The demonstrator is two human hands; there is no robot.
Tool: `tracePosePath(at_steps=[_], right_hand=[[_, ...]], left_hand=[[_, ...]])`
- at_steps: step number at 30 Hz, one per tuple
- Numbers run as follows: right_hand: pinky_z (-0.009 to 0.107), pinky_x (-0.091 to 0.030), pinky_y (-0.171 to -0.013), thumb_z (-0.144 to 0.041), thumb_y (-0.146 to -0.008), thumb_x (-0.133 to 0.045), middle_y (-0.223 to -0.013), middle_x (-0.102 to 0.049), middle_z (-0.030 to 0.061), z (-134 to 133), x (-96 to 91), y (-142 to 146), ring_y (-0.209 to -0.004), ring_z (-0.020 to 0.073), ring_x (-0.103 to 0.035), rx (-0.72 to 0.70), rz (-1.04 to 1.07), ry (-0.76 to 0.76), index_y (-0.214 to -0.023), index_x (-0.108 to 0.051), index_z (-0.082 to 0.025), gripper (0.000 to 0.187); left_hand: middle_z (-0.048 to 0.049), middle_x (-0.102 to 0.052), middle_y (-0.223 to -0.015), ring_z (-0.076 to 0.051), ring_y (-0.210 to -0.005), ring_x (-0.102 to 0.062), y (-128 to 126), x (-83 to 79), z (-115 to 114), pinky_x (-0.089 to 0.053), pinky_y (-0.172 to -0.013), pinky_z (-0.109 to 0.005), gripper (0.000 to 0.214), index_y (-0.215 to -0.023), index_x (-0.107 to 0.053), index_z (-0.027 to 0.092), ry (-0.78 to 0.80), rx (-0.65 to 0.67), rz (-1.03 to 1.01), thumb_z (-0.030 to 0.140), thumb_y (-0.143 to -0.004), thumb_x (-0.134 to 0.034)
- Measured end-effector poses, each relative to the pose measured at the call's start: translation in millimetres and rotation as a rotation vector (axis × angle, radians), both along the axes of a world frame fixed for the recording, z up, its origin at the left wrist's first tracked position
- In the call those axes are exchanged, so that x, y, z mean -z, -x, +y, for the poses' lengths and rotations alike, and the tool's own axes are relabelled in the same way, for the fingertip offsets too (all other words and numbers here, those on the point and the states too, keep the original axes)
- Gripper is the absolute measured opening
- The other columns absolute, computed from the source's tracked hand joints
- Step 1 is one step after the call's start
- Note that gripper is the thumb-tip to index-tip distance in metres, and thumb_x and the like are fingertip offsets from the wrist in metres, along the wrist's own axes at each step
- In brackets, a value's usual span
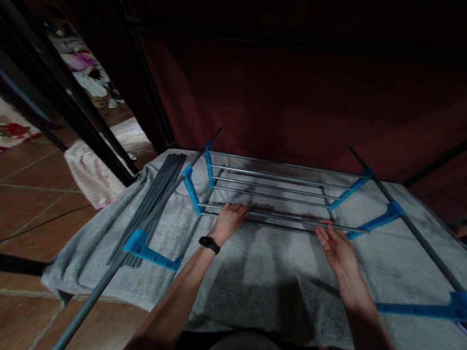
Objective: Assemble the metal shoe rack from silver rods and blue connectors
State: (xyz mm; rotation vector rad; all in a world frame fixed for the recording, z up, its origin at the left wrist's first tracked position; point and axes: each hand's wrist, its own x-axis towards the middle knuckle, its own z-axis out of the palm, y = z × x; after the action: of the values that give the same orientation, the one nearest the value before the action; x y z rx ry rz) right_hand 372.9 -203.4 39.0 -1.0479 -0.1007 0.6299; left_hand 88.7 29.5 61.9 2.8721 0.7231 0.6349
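Note:
A folding drying rack (275, 185) of grey metal rods with blue plastic joints lies on a grey blanket (267, 281). My left hand (229, 219), a black watch on its wrist, curls over the near rods at the rack's left side. My right hand (335, 242) rests palm up under the nearest rod on the right, fingers stretched out. A bundle of grey rods (157, 198) lies at the left with a blue bracket (145, 248).
A long grey pole (74, 322) runs down left over the tiled floor (19, 204). A dark red fabric wall (311, 81) stands behind. A pink cloth (92, 173) lies by black frame bars. Another pole with a blue bracket (461, 305) runs along the right.

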Motion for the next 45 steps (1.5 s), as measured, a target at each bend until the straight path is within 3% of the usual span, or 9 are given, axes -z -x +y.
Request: tracePosePath(at_steps=[6,9,13,22,29,35,38,41,45], right_hand=[[0.034,-0.062,-0.091,-0.027,-0.066,-0.093,-0.087,-0.075,-0.0037,12,-9.6,14,-0.081,0.0144,-0.072,0.0,0.033,-0.046,-0.075,-0.063,-0.025,0.031],[0.037,-0.059,-0.095,-0.026,-0.071,-0.089,-0.088,-0.075,-0.0036,16,-6.1,14,-0.083,0.0156,-0.071,0.007,0.057,-0.084,-0.075,-0.062,-0.026,0.028],[0.039,-0.056,-0.098,-0.027,-0.074,-0.086,-0.091,-0.076,-0.0023,16,2.1,16,-0.087,0.0168,-0.071,0.008,0.079,-0.118,-0.078,-0.061,-0.026,0.026],[0.036,-0.059,-0.09,-0.029,-0.073,-0.087,-0.082,-0.074,-0.0036,26,13.4,10,-0.076,0.0152,-0.068,-0.001,0.119,-0.097,-0.078,-0.061,-0.026,0.026],[0.035,-0.057,-0.093,-0.031,-0.079,-0.083,-0.083,-0.073,-0.0062,26,19.4,11,-0.083,0.0141,-0.068,-0.011,0.106,-0.12,-0.085,-0.062,-0.025,0.022],[0.039,-0.06,-0.084,-0.042,-0.069,-0.087,-0.084,-0.072,0.0004,18,35.6,-1,-0.081,0.0191,-0.069,-0.083,0.041,-0.008,-0.079,-0.06,-0.025,0.033],[0.041,-0.06,-0.082,-0.046,-0.072,-0.079,-0.09,-0.071,0.0028,-1,48.0,-14,-0.082,0.021,-0.068,0.13,-0.197,0.219,-0.09,-0.061,-0.024,0.034],[0.043,-0.054,-0.097,-0.043,-0.076,-0.07,-0.107,-0.067,0.0057,-22,55.4,-36,-0.104,0.0227,-0.064,0.419,-0.385,0.387,-0.105,-0.058,-0.024,0.037],[0.044,-0.04,-0.115,-0.039,-0.077,-0.067,-0.137,-0.06,0.0104,-33,55.5,-67,-0.129,0.0234,-0.053,0.477,-0.578,0.451,-0.124,-0.055,-0.024,0.05]], left_hand=[[-0.0117,-0.076,-0.1,-0.028,-0.094,-0.071,0,6.7,13,-0.05,-0.087,-0.042,0.03,-0.111,-0.072,0.019,0.021,0.02,-0.042,0.032,-0.103,-0.047],[-0.0121,-0.077,-0.111,-0.029,-0.103,-0.07,-4,5.7,14,-0.05,-0.095,-0.046,0.034,-0.121,-0.072,0.021,0.035,0.083,-0.059,0.034,-0.102,-0.047],[-0.0116,-0.074,-0.125,-0.029,-0.116,-0.068,-22,0.4,-1,-0.049,-0.103,-0.049,0.037,-0.131,-0.069,0.024,0.054,0.166,-0.097,0.033,-0.102,-0.047],[-0.0133,-0.075,-0.123,-0.031,-0.114,-0.069,-77,3.5,-27,-0.051,-0.101,-0.05,0.038,-0.128,-0.071,0.021,0.077,0.237,-0.046,0.031,-0.102,-0.045],[-0.0126,-0.078,-0.117,-0.029,-0.106,-0.074,-77,6.6,-23,-0.053,-0.097,-0.045,0.04,-0.129,-0.071,0.021,0.118,0.215,0.043,0.025,-0.102,-0.042],[-0.0133,-0.077,-0.124,-0.028,-0.111,-0.072,-77,6.0,-22,-0.052,-0.1,-0.045,0.043,-0.134,-0.069,0.021,0.119,0.218,0.117,0.021,-0.1,-0.042],[-0.0134,-0.075,-0.127,-0.028,-0.115,-0.07,-77,4.9,-23,-0.05,-0.103,-0.044,0.045,-0.136,-0.069,0.02,0.129,0.198,0.171,0.02,-0.101,-0.04],[-0.0133,-0.075,-0.129,-0.029,-0.117,-0.069,-77,5.4,-22,-0.049,-0.104,-0.044,0.046,-0.138,-0.068,0.019,0.121,0.196,0.197,0.02,-0.103,-0.039],[-0.0129,-0.075,-0.127,-0.028,-0.115,-0.07,-77,9.4,-20,-0.049,-0.103,-0.043,0.044,-0.137,-0.068,0.02,0.105,0.195,0.193,0.019,-0.102,-0.041]])
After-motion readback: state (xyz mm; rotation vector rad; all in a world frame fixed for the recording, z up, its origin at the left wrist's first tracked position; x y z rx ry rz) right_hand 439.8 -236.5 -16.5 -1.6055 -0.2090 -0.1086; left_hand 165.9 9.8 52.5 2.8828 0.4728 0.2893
